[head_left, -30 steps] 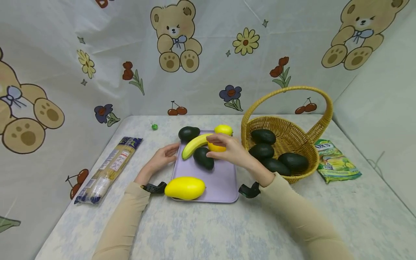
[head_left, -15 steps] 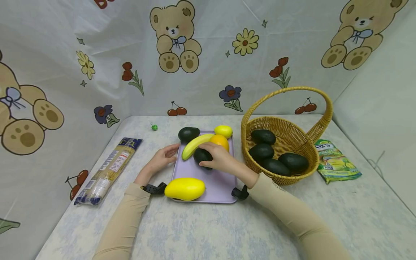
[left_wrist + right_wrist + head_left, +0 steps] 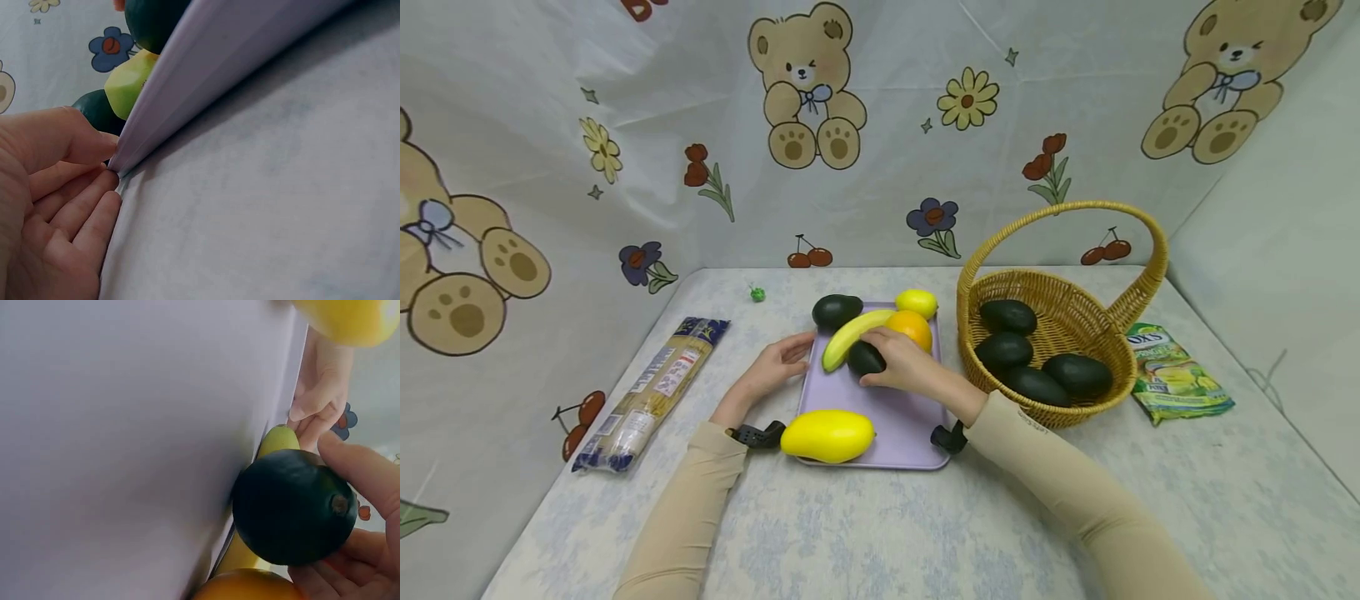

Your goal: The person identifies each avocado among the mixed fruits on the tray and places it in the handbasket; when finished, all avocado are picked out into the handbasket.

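I'm grasping the avocado [image 3: 287, 506] with my right hand [image 3: 901, 360], judging gentle handling best beside the eleven-o'clock banana [image 3: 852, 333], my unclenched left hand [image 3: 773, 364] touching the tray [image 3: 904, 423] at nine.

From above, the head view faces forward over the counter [image 3: 820, 533]; close in, left wrist looks along the tray [image 3: 906, 429], right across, sharing its left edge.

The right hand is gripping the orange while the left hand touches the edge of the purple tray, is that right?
Not quite: the right hand is gripping an avocado, not the orange, as the right wrist view shows. The left hand does touch the edge of the purple tray.
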A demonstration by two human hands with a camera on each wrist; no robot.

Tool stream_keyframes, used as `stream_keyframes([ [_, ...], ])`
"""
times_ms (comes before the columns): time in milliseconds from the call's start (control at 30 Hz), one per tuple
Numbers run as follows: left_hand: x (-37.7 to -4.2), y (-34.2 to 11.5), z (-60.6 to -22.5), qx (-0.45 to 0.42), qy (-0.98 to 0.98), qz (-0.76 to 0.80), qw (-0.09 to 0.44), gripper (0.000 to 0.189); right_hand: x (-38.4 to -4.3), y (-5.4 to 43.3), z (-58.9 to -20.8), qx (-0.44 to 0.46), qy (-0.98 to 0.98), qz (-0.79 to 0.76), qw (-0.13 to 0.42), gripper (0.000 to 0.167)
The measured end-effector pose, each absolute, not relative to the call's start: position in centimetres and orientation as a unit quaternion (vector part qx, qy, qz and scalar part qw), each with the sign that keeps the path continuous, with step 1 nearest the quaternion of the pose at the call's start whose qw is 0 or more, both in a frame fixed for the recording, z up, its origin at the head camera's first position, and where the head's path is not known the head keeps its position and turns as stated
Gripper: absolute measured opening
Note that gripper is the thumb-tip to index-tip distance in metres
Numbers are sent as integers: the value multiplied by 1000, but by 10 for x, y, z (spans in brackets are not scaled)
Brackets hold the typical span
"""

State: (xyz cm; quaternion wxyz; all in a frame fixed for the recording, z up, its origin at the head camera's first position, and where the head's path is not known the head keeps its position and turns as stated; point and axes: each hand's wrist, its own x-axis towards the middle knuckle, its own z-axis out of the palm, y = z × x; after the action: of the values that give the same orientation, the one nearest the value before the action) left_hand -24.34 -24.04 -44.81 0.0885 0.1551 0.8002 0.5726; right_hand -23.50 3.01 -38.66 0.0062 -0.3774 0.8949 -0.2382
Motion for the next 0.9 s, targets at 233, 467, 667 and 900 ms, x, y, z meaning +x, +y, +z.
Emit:
stream_keyframes([
  [233,-244,-240,-448,159,796,576,90,56,-236,35,-389,-388,890,-236,37,71],
  [467,-244,-241,-451,172,797,572,88,56,-234,43,-387,-447,859,-233,84,58],
  [667,-246,-242,-451,164,798,574,88,56,-230,45,-385,-434,858,-244,130,62],
  [900,-245,-242,-451,169,797,573,86,56,-228,45,-386,-439,851,-262,118,65],
])
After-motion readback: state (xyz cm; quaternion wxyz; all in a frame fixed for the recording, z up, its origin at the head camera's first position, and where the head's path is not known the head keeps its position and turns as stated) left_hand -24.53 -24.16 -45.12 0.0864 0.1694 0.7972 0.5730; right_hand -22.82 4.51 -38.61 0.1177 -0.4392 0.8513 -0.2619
